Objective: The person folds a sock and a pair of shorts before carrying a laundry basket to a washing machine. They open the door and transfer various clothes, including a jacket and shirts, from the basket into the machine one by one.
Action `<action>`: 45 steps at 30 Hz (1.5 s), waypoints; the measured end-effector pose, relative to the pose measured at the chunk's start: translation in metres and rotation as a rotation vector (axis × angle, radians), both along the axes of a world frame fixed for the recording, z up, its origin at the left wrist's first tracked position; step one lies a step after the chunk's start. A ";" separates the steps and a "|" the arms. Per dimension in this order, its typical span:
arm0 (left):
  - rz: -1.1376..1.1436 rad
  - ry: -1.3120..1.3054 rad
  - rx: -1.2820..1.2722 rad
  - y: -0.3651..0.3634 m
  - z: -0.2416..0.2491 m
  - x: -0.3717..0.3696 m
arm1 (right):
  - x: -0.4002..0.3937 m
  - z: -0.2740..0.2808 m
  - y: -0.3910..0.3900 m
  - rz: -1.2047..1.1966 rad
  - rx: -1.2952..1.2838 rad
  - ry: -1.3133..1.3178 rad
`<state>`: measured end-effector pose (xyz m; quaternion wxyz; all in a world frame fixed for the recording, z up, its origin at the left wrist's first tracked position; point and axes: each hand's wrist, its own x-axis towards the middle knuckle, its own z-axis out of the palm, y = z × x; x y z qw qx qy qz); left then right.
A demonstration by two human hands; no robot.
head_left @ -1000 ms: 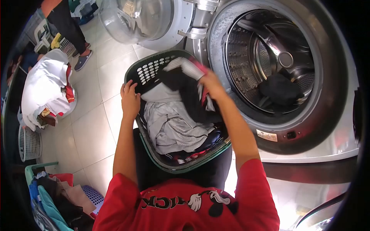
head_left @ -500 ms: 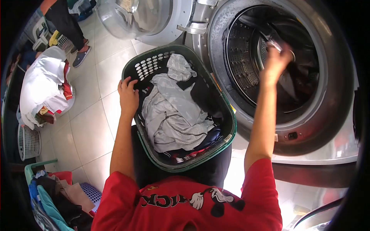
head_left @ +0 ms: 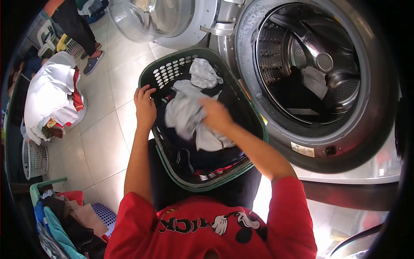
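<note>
A dark green laundry basket (head_left: 206,186) rests on my lap, holding grey and dark clothes. My left hand (head_left: 145,108) is on its left rim, fingers hooked over the edge. Inside the basket, my right hand (head_left: 214,114) is closed on a light grey garment (head_left: 183,110), both blurred by motion. A patterned pale cloth (head_left: 205,73) lies by the far wall of the basket, and dark clothes (head_left: 202,162) lie beneath. To the right is the open washing machine drum (head_left: 269,52), with black clothing (head_left: 295,93) and a small grey cloth (head_left: 315,82) at its bottom.
The machine's round glass door (head_left: 157,19) stands swung out at the top. A white-draped clothes pile (head_left: 49,95), a white basket (head_left: 36,159) and a green-framed container of clothes (head_left: 64,220) are on the left. Another person's leg and shoe (head_left: 92,62) show at upper left.
My right hand has come from inside the drum back to the basket and gripped the grey garment, which has bunched up. Dark clothes underneath now show. My left hand stays on the rim.
</note>
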<state>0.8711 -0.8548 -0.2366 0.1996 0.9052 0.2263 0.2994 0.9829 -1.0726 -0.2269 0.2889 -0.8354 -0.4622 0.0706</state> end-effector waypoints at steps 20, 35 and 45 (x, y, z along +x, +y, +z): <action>0.028 -0.013 0.014 -0.002 0.001 0.004 | 0.093 0.114 -0.044 -0.621 0.681 -0.923; 0.020 -0.020 -0.021 -0.004 0.005 0.003 | -0.020 -0.042 0.026 0.380 -0.242 -0.134; -0.015 -0.097 -0.023 0.002 -0.004 0.002 | 0.136 0.162 -0.103 -0.657 0.961 -0.549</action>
